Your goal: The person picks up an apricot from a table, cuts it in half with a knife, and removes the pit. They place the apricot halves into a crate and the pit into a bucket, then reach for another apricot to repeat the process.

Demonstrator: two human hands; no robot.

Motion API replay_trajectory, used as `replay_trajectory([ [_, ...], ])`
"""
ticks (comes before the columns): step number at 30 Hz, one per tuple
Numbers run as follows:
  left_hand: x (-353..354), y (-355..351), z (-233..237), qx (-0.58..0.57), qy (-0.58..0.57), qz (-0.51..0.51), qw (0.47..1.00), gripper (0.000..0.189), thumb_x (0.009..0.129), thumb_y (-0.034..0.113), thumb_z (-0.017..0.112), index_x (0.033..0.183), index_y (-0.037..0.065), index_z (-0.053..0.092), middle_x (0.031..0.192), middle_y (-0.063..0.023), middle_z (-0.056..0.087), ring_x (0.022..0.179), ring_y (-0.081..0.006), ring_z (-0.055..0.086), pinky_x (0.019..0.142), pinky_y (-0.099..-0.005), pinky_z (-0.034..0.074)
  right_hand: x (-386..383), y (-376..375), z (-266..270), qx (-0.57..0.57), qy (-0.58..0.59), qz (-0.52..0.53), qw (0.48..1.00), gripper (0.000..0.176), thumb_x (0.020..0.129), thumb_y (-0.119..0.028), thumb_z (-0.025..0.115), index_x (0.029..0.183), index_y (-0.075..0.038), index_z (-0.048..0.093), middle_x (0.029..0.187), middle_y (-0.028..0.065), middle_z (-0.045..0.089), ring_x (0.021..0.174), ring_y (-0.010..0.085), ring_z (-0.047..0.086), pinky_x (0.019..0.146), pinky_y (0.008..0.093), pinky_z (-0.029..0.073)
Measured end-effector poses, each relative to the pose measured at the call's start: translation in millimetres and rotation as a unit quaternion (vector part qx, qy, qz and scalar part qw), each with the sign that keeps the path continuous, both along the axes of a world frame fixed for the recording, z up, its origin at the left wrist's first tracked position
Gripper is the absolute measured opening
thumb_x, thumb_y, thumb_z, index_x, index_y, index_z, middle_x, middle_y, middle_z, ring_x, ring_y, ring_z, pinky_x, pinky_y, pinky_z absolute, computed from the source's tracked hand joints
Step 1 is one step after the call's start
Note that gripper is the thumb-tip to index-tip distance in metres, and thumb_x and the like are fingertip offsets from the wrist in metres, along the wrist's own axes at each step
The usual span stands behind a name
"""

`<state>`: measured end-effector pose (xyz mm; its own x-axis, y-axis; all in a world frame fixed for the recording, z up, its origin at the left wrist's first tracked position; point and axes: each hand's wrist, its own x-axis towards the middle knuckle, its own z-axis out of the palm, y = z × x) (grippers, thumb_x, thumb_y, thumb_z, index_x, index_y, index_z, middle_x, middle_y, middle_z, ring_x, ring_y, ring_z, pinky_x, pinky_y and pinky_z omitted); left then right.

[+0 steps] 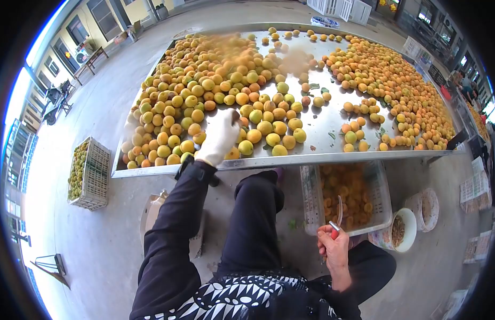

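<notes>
My left hand (221, 136), in a white glove, reaches over the near edge of the metal table (333, 120). Its fingers are closed on a dark reddish fruit, partly hidden by the glove, among the yellow-orange fruits (264, 128). My bare right hand (334, 249) is low at the right, above my leg, wrapped round the red and silver handle of a curved knife (340, 213). The blade points up in front of a plastic crate (389, 205) of orange fruit pieces under the table edge.
A white crate (97, 176) of greenish fruit stands on the floor at left. Right of the fruit-piece crate are a white bucket (411, 226) with brown contents and another tub (431, 210). More fruit (391, 80) covers the table's right side. People work at far right.
</notes>
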<state>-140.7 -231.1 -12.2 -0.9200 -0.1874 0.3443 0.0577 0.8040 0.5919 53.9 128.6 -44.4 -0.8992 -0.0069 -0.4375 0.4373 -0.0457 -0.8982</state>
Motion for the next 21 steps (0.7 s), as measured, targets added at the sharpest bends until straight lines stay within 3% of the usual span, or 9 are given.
replay_trajectory([
  [3, -52, -34, -8, -0.079, 0.003, 0.069, 0.994, 0.022, 0.085, 0.018, 0.061, 0.102, 0.004, 0.061, 0.099, -0.0207, 0.066, 0.096, -0.0386, 0.063, 0.083, -0.045, 0.05, -2, -7, -6, 0.005, -0.012, 0.001, 1.0, 0.014, 0.087, -0.011, 0.067, 0.093, -0.001, 0.061, 0.063, 0.0013, 0.057, 0.044, 0.0042, 0.047, 0.04, 0.0183, 0.036],
  [5, -82, -41, -11, -0.073, -0.016, 0.046, 0.996, 0.024, 0.083, 0.017, 0.062, 0.104, 0.006, 0.061, 0.102, -0.0193, 0.065, 0.098, -0.0376, 0.062, 0.084, -0.0442, 0.05, -5, -8, -10, -0.02, -0.032, -0.012, 0.999, 0.013, 0.086, -0.01, 0.067, 0.094, -0.001, 0.061, 0.063, 0.0014, 0.058, 0.044, 0.0043, 0.048, 0.039, 0.0182, 0.035],
  [11, -139, -46, -23, -0.286, 0.003, -0.083, 0.955, 0.035, 0.08, 0.003, 0.056, 0.113, 0.014, 0.061, 0.109, -0.0133, 0.062, 0.106, -0.0323, 0.058, 0.087, -0.0426, 0.05, -8, -6, -19, -0.015, -0.047, -0.053, 0.997, 0.01, 0.086, -0.009, 0.066, 0.09, -0.001, 0.061, 0.062, 0.0014, 0.058, 0.043, 0.0044, 0.048, 0.039, 0.0181, 0.034],
  [13, -148, -47, -25, -0.325, -0.064, -0.098, 0.939, 0.046, 0.074, 0.002, 0.061, 0.119, 0.014, 0.06, 0.11, -0.0124, 0.061, 0.108, -0.0339, 0.055, 0.09, -0.0414, 0.048, -7, -5, -22, -0.017, -0.052, -0.065, 0.996, 0.01, 0.086, -0.01, 0.067, 0.09, -0.002, 0.061, 0.062, 0.0013, 0.058, 0.043, 0.0044, 0.048, 0.039, 0.0181, 0.034],
  [16, -158, -42, -25, -0.403, -0.082, -0.095, 0.907, 0.045, 0.074, 0.002, 0.065, 0.116, 0.014, 0.059, 0.109, -0.0122, 0.06, 0.108, -0.0311, 0.055, 0.089, -0.0408, 0.048, -7, -4, -31, -0.029, -0.057, -0.074, 0.995, 0.011, 0.087, -0.011, 0.067, 0.09, -0.002, 0.062, 0.062, 0.0012, 0.057, 0.043, 0.0043, 0.048, 0.039, 0.018, 0.035],
  [21, -153, -47, -20, -0.414, -0.056, -0.119, 0.901, 0.037, 0.077, 0.008, 0.067, 0.113, 0.011, 0.059, 0.108, -0.0126, 0.062, 0.107, -0.0307, 0.057, 0.086, -0.0414, 0.05, -8, -7, -27, -0.037, -0.056, -0.075, 0.995, 0.012, 0.087, -0.012, 0.068, 0.09, -0.002, 0.062, 0.062, 0.0009, 0.057, 0.043, 0.0042, 0.049, 0.039, 0.018, 0.035],
])
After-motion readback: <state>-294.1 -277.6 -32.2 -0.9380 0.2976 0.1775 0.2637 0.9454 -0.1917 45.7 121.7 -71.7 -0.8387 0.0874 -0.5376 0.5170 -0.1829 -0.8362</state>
